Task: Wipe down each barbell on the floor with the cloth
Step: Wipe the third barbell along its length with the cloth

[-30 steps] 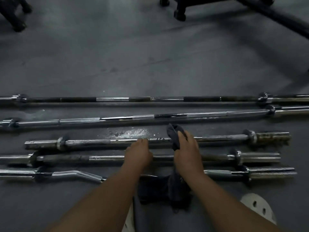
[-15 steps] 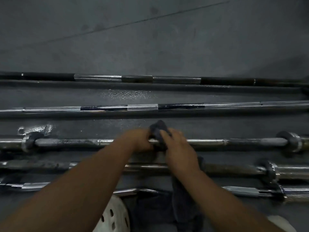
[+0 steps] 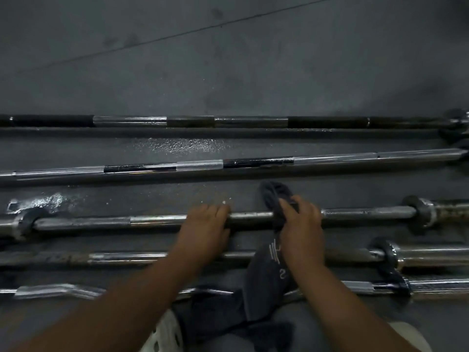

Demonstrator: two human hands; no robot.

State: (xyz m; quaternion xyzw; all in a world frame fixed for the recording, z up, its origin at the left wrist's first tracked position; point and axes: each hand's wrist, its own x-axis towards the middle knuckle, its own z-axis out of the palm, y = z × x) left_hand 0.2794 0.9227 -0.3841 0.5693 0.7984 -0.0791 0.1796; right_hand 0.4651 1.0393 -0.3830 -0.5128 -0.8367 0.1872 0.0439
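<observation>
Left hand [image 3: 205, 224] curls over the worn grey steel barbell [image 3: 152, 221], middle of five on the dark floor [image 3: 228, 72], evidently steadying it against rolling, while right hand [image 3: 302, 224], just rightward, clasps the dark grey cloth [image 3: 266, 278] round its shaft for wiping.
</observation>
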